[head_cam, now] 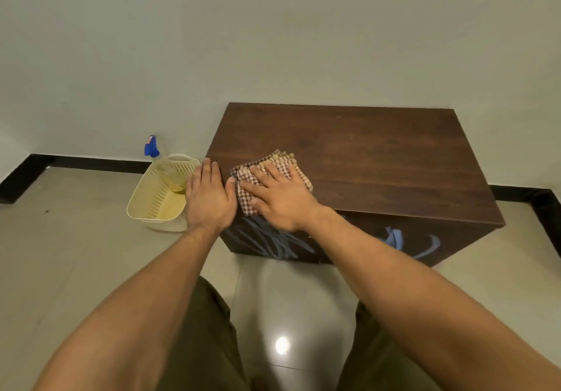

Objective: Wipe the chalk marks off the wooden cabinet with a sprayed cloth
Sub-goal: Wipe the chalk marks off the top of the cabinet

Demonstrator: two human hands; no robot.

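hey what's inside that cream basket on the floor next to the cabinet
A spray bottle stands in the cream basket; its blue trigger head sticks up above the rim. The left hand covers the basket's right edge, so anything there is hidden.

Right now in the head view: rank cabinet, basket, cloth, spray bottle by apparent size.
1. Cabinet, by far the largest.
2. Basket, on the floor left of it.
3. Cloth, partly hidden under the right hand, so its full extent is unsure.
4. Spray bottle, smallest; only its blue head shows clearly.
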